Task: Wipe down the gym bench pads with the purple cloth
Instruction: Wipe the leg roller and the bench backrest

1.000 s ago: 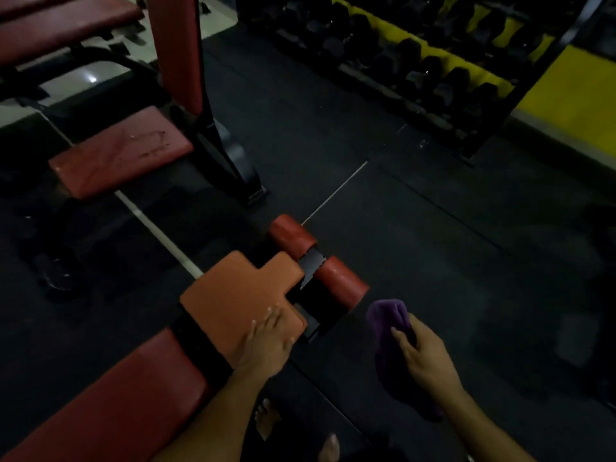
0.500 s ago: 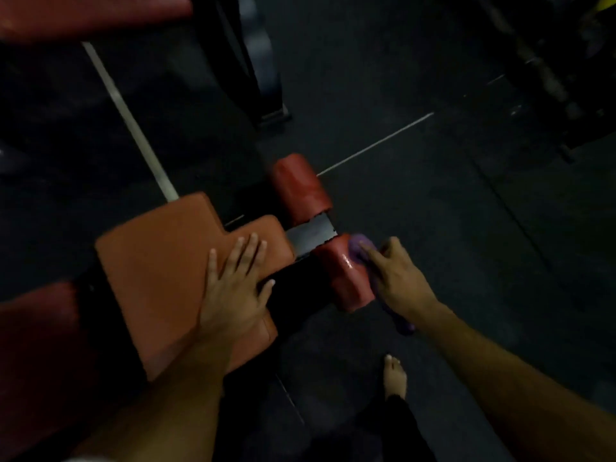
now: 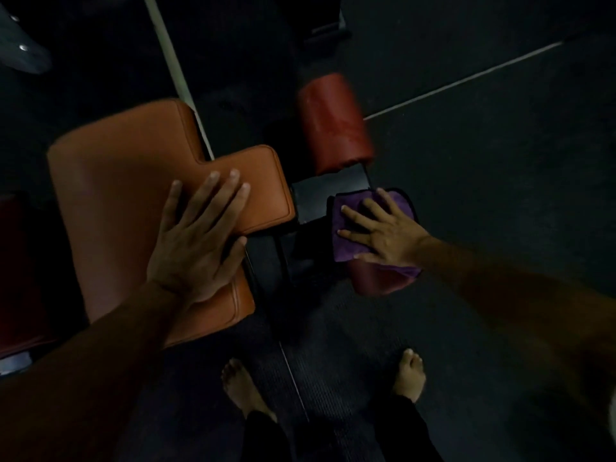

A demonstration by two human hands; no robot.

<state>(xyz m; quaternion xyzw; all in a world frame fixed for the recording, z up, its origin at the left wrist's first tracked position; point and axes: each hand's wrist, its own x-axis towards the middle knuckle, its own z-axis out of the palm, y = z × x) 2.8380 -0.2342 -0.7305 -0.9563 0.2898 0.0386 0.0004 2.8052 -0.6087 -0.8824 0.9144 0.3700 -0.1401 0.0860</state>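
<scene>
the right hand [image 3: 383, 235] lies flat, fingers spread and nearly straight, pressing the purple cloth [image 3: 353, 225] onto the nearer red roller pad [image 3: 376, 281] at the foot end of the gym bench. it grips nothing; the cloth is simply pinned under palm and fingers, draped over the top of the roller with a fold hanging off the far side. the left hand [image 3: 196, 241] is also flat and open, resting on the orange seat pad [image 3: 116, 181], apparently bracing the body, its thumb at the pad's inner edge.

the step in hand looks like wiping the near roller, 1 of 2 rollers on either side of the black metal bracket [image 3: 330, 191]. the farther red roller pad [image 3: 333, 125] sits beyond the bracket, untouched by either hand. whether the seat pad is already wiped cannot be told in this dim light.

the next move likely calls for dragging the cloth round the roller's curve while keeping pressure, since a flat palm covers only the top. a roller may spin under the push, so a cupped hand would serve better. bare feet [image 3: 240, 388] stand on the dark rubber floor [image 3: 500, 181].
</scene>
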